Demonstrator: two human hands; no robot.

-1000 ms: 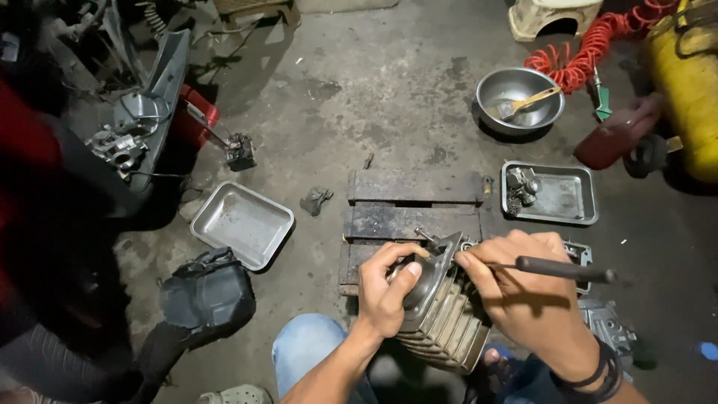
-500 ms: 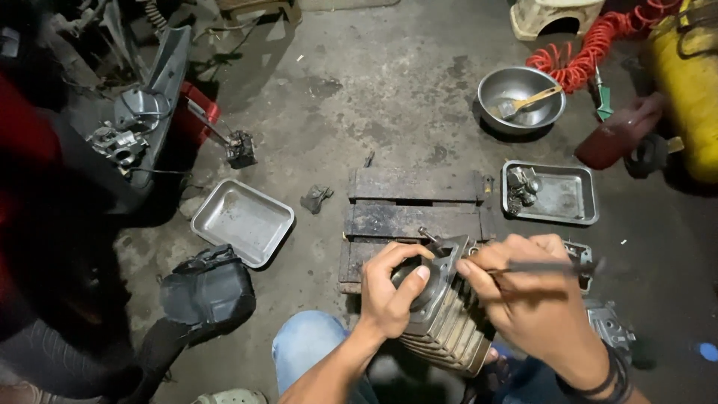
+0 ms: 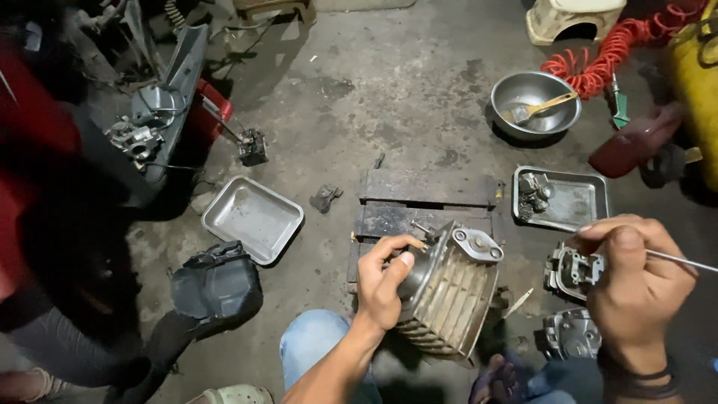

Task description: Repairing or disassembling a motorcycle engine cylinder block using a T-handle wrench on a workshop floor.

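The grey concrete floor (image 3: 389, 97) is carrying everything. A big grey metal engine cylinder with thin fins (image 3: 449, 292) is standing tilted on dark wooden planks (image 3: 426, 187), right in front of the person's knees. The left hand (image 3: 385, 280) is wrapping around the round end of the cylinder, with the thumb and fingers closing on its rim. The cylinder is sitting just to the right of that hand and touching it.

The right hand (image 3: 636, 288) is off to the right, apart from the cylinder. Its fingers are curling tight around a thin metal rod tool (image 3: 684, 260) that is poking out to the right. Under this hand, small grey metal engine parts (image 3: 572, 269) are lying on the floor.

A flat empty silver metal tray (image 3: 253, 218) is lying on the left. Another silver tray with small parts (image 3: 572, 200) is lying behind the right hand. A round silver metal bowl with a brush in it (image 3: 535, 105) is sitting farther back.
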